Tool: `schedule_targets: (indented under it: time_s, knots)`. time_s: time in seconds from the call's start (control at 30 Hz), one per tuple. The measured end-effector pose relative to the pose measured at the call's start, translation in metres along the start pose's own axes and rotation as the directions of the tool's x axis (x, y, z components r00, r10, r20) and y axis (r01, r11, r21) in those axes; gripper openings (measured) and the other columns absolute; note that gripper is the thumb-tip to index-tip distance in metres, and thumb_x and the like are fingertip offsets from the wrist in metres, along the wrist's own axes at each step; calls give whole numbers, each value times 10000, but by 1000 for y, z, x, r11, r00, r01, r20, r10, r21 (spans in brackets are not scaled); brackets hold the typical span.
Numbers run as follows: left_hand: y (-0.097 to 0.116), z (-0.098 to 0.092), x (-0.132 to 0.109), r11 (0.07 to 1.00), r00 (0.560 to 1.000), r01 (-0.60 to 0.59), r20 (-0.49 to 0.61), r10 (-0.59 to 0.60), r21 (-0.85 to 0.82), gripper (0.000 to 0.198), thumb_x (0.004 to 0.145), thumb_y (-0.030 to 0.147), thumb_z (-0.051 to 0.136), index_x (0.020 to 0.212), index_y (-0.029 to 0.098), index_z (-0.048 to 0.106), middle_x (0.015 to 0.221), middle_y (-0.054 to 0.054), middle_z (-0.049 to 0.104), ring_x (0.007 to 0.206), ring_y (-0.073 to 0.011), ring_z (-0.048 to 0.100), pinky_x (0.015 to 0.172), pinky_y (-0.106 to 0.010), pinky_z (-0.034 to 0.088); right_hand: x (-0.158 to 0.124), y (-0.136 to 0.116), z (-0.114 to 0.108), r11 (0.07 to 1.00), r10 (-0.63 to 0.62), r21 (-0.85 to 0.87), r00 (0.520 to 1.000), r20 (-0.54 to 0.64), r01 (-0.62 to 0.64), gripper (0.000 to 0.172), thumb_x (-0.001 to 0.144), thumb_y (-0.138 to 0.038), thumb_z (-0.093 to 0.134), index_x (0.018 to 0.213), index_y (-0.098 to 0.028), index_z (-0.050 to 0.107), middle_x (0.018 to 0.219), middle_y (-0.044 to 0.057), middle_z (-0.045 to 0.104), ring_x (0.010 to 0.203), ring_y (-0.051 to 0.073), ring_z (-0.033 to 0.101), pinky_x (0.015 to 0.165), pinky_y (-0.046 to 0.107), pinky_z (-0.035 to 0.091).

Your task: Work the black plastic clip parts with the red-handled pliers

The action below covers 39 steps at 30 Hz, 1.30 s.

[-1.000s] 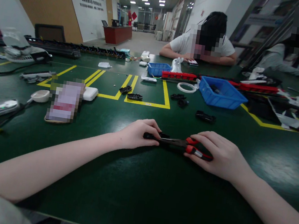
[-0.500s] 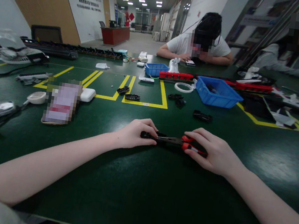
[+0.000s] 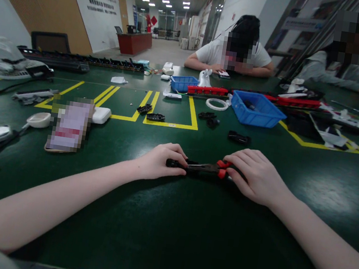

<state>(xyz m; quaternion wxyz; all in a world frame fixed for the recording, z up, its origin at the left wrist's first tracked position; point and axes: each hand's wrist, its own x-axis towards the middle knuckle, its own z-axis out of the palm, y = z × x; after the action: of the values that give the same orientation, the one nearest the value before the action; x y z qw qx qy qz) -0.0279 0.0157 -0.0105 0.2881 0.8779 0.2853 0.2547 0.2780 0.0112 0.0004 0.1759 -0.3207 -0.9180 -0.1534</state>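
My left hand (image 3: 165, 163) is closed around a small black plastic part (image 3: 171, 163), most of it hidden by the fingers. My right hand (image 3: 254, 176) grips long-nose pliers (image 3: 210, 168) by their red handles. The pliers lie low over the green table (image 3: 158, 230), jaws pointing left. Their tips reach the black part at my left fingertips; whether they clamp it I cannot tell. Beyond my right hand lies another black part (image 3: 239, 137).
Further black parts (image 3: 155, 117) lie near yellow tape lines. Two blue bins (image 3: 257, 112), a white tape roll (image 3: 216, 104) and red strips (image 3: 208, 91) stand farther back. A phone (image 3: 70, 127) and white case (image 3: 101, 115) are at left. A person (image 3: 207, 58) leans on the far side.
My right hand has shifted its hold on the pliers, its fingers now farther over the handles. The left hand keeps the black part. The view has turned slightly right.
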Motion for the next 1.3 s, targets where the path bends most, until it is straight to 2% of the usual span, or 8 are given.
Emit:
schedule_targets:
  time_s: [0.13, 0.23, 0.33, 0.47, 0.7, 0.87, 0.97, 1.3]
  knots:
    - [0, 0, 0, 1000, 1000, -8, -12, 8, -7, 156, 867, 236, 690, 997, 156, 721, 1083, -73, 640, 995, -186, 621, 906, -352, 501, 0, 1, 0, 997, -25, -73, 999, -43, 22, 267, 924, -236, 422, 1011, -144, 658, 927, 114, 693, 921, 272, 600, 891, 479, 412]
    - [-1, 0, 0, 1000, 1000, -12, -14, 12, -2, 155, 869, 244, 688, 995, 161, 723, 1084, -71, 641, 994, -187, 622, 909, -355, 503, 0, 1, 2, 996, -25, -82, 998, -66, 20, 259, 920, -225, 429, 1011, -142, 657, 924, 109, 694, 913, 269, 605, 920, 498, 402]
    - [-1, 0, 0, 1000, 1000, -13, -11, 14, 2, 154, 871, 244, 686, 994, 159, 722, 1089, -75, 639, 1000, -191, 623, 907, -359, 505, 0, 1, 3, 999, -23, -45, 996, -82, 19, 248, 921, -245, 460, 1015, -117, 650, 935, 122, 686, 867, 247, 614, 832, 424, 464]
    - [1, 0, 0, 1000, 1000, -7, -10, 7, 14, 141, 873, 235, 684, 993, 170, 718, 1092, -69, 637, 1007, -195, 621, 910, -369, 503, -2, 1, 2, 1000, -10, -8, 999, -48, 9, 261, 921, -283, 499, 1047, -105, 641, 984, 134, 675, 851, 229, 623, 726, 347, 500]
    - [0, 1, -1, 1000, 1000, -18, -11, 18, 8, 147, 873, 246, 686, 995, 167, 710, 1084, -67, 626, 986, -187, 617, 878, -349, 504, -2, 1, 0, 999, -19, -35, 999, -43, 17, 253, 911, -273, 510, 1042, -103, 643, 995, 135, 667, 818, 233, 635, 691, 353, 514]
    - [0, 0, -1, 998, 1000, -28, -1, 28, 56, 140, 878, 251, 679, 998, 184, 708, 1084, -58, 631, 998, -194, 610, 898, -364, 481, -4, -1, -2, 999, -45, -25, 990, -130, 43, 202, 897, -203, 505, 1009, -105, 640, 943, 129, 662, 790, 216, 631, 675, 335, 520]
    - [1, 0, -1, 997, 1000, -26, 9, 25, 75, 143, 883, 260, 673, 1003, 189, 705, 1084, -55, 633, 1000, -198, 607, 895, -366, 476, -5, -4, -4, 1000, -21, 8, 986, -168, 22, 190, 894, -181, 495, 1015, -117, 627, 940, 125, 657, 778, 207, 631, 662, 324, 522]
    - [0, 1, -1, 996, 999, -36, 5, 36, 84, 133, 883, 263, 669, 991, 190, 696, 1080, -56, 628, 996, -199, 606, 894, -372, 477, 0, -9, 1, 999, -6, 31, 987, -158, 11, 208, 914, -213, 477, 1056, -128, 603, 985, 130, 649, 831, 224, 632, 697, 345, 533]
